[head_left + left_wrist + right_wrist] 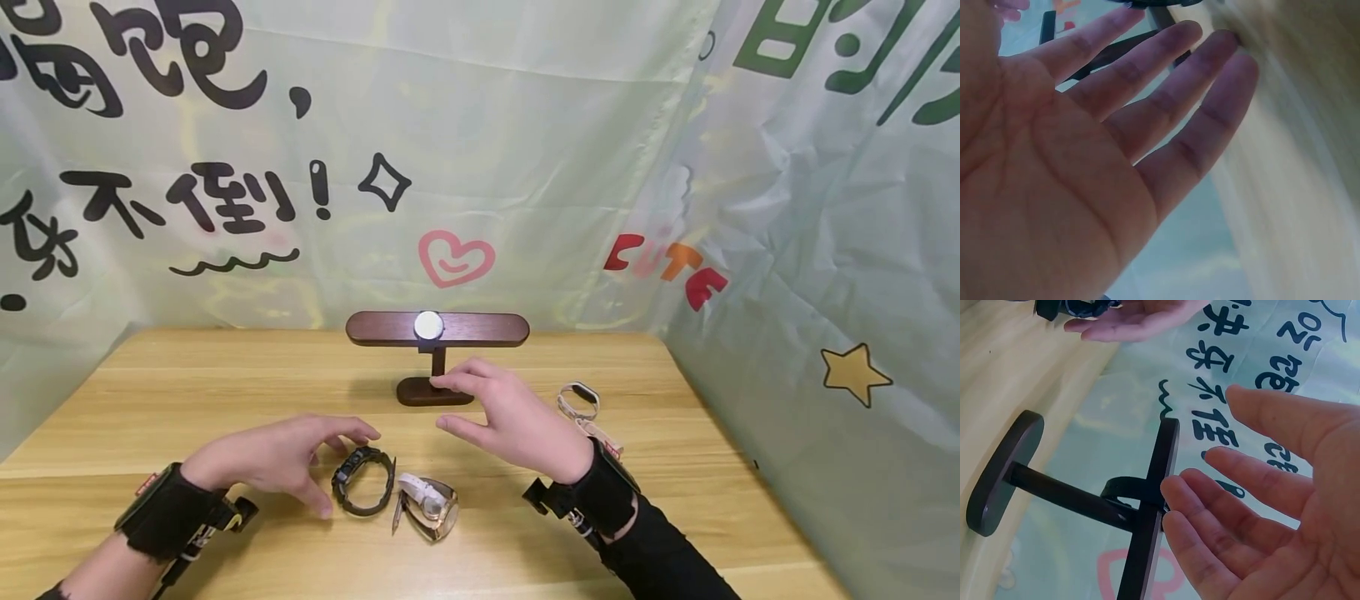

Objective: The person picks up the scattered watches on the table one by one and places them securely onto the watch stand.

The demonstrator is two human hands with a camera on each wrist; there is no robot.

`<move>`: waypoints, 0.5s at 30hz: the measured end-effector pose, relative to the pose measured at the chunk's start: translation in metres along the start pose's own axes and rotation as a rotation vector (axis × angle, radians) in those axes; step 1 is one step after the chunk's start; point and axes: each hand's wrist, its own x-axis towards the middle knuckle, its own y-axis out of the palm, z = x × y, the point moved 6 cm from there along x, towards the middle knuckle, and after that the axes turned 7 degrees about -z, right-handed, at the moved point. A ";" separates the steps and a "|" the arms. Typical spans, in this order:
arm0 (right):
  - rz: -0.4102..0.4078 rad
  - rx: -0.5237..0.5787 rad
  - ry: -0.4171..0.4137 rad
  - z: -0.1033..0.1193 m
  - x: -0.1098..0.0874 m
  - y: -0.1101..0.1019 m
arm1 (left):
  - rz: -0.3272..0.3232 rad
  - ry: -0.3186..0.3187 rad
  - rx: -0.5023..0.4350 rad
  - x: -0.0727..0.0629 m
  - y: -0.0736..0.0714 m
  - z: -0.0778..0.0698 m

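A dark wooden T-shaped display stand [480,330] stands at the back of the table, with a round-faced watch [428,326] strapped round its bar. In the right wrist view, that watch's dark strap [1124,486] loops behind the bar. My right hand [517,417] hovers in front of the stand with loosely extended fingers, holding nothing. My left hand [273,454] is beside a black sports watch [347,477], which lies on its side with its strap forming a ring. The left wrist view shows the left palm [1054,187] bare and its fingers extended.
Right of the black watch lies a small cluster of watches [433,505], one with a white strap. A pale fitness band [579,402] rests at the table's right, with another pale strap [600,435] partly behind my right wrist. Printed cloth [525,150] hangs around the table [247,375].
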 end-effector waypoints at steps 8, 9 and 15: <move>0.027 -0.004 -0.019 0.002 0.000 0.007 | -0.023 0.049 0.033 0.004 0.004 -0.001; 0.029 -0.008 -0.024 0.002 0.000 0.008 | -0.027 0.052 0.037 0.004 0.005 0.000; 0.051 -0.027 -0.027 0.002 -0.001 0.013 | -0.041 0.073 0.046 0.007 0.007 0.001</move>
